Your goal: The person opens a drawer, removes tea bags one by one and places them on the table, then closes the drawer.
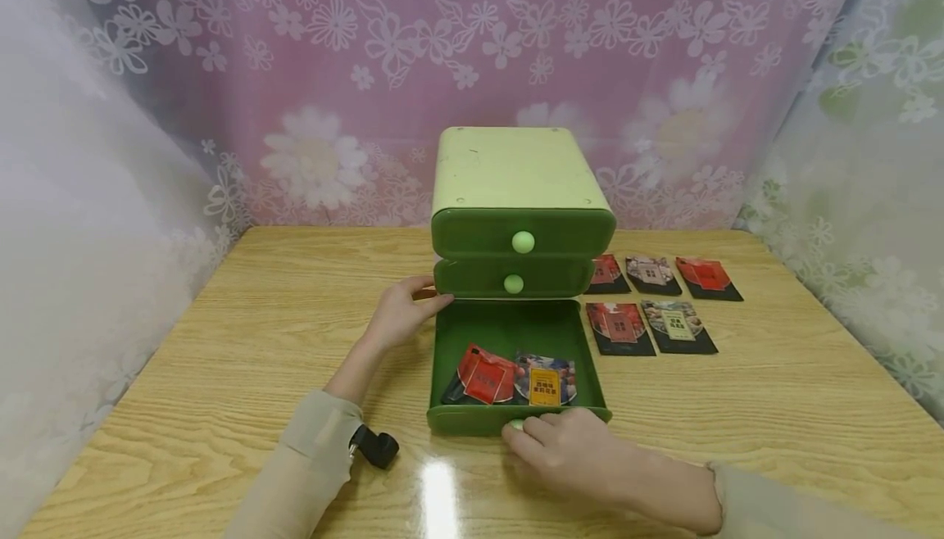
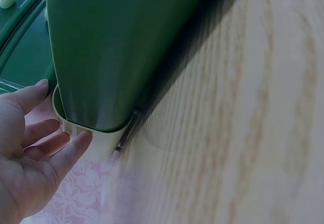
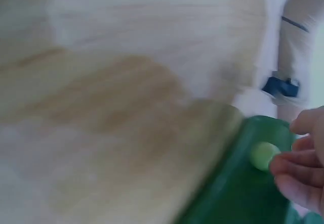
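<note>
A small chest with a cream casing (image 1: 516,166) and green drawers stands mid-table, its bottom drawer (image 1: 509,322) pulled far out. Inside the drawer lie a red sachet (image 1: 487,379) and a sachet with a yellow label (image 1: 546,383), side by side near the front. My left hand (image 1: 401,310) is at the chest's left side, thumb and fingers spread, fingertips at the casing rim in the left wrist view. At the bottom drawer's front, my right hand (image 1: 571,449) has its fingers curled at the pale green round knob (image 3: 263,155), which they partly cover.
Several sachets lie in two rows right of the chest, among them a red one (image 1: 711,277) and one with a pale label (image 1: 678,326). The middle drawer (image 1: 479,277) sits slightly back from the top drawer (image 1: 472,234). A patterned curtain (image 1: 354,97) hangs behind the wooden table (image 1: 295,277).
</note>
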`<state>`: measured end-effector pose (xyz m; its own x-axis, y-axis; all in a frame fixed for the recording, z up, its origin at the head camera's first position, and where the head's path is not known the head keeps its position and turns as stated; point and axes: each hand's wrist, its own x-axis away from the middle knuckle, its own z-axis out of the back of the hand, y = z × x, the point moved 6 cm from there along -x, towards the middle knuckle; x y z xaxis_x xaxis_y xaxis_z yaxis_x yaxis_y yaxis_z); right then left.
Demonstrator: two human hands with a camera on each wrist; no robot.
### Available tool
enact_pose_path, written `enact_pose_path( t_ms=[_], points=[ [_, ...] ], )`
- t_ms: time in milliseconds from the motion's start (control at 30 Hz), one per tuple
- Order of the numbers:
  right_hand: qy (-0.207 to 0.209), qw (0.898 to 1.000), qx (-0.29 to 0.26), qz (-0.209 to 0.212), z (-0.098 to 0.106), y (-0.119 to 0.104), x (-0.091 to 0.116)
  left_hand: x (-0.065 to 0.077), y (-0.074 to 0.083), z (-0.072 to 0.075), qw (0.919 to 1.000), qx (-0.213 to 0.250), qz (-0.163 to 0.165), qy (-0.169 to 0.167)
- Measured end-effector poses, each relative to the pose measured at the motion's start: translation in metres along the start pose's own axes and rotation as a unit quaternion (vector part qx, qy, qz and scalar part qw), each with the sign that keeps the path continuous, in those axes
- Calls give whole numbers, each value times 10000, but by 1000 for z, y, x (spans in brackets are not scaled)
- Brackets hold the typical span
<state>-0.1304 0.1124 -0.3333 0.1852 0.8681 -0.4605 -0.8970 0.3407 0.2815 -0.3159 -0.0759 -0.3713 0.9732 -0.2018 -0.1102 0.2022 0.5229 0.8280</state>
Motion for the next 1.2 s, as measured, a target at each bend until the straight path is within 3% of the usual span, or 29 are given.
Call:
enact_pose_path(
  t_ms=[100, 167, 300, 400, 500, 700, 800, 1033, 1200],
  points=[
    [426, 9953, -822, -299, 19, 19, -5, -1, 1, 1, 10000, 75, 19, 16],
    [389, 9918, -1065, -590, 28, 39, -9, -2, 2, 2, 9999, 115, 15, 33],
    [-550, 9823, -1207, -1325, 33, 84, -13, -3, 4, 4, 10000, 63, 17, 59],
    [-1485, 9629, -1438, -1735, 23, 112, -12, -3, 3, 4, 10000, 17, 21, 55],
    [-2126, 9416, -1832, -1859, 8, 129, -10, -3, 3, 4, 10000, 21, -6, 65],
    [-3238, 8916, -2449, -2005, -25, 138, -9, -2, 4, 2, 10000, 57, -40, 48],
    [-3591, 8732, -2527, -2112, -38, 139, -8, -1, 4, 1, 9999, 78, -66, 49],
    [-3830, 8648, -2369, -2223, -59, 136, -4, -1, 1, -1, 9999, 107, 8, -2],
    [-4126, 8401, -2380, -2594, -68, 134, 1, 0, 0, -1, 10000, 87, 35, -17]
  ],
)
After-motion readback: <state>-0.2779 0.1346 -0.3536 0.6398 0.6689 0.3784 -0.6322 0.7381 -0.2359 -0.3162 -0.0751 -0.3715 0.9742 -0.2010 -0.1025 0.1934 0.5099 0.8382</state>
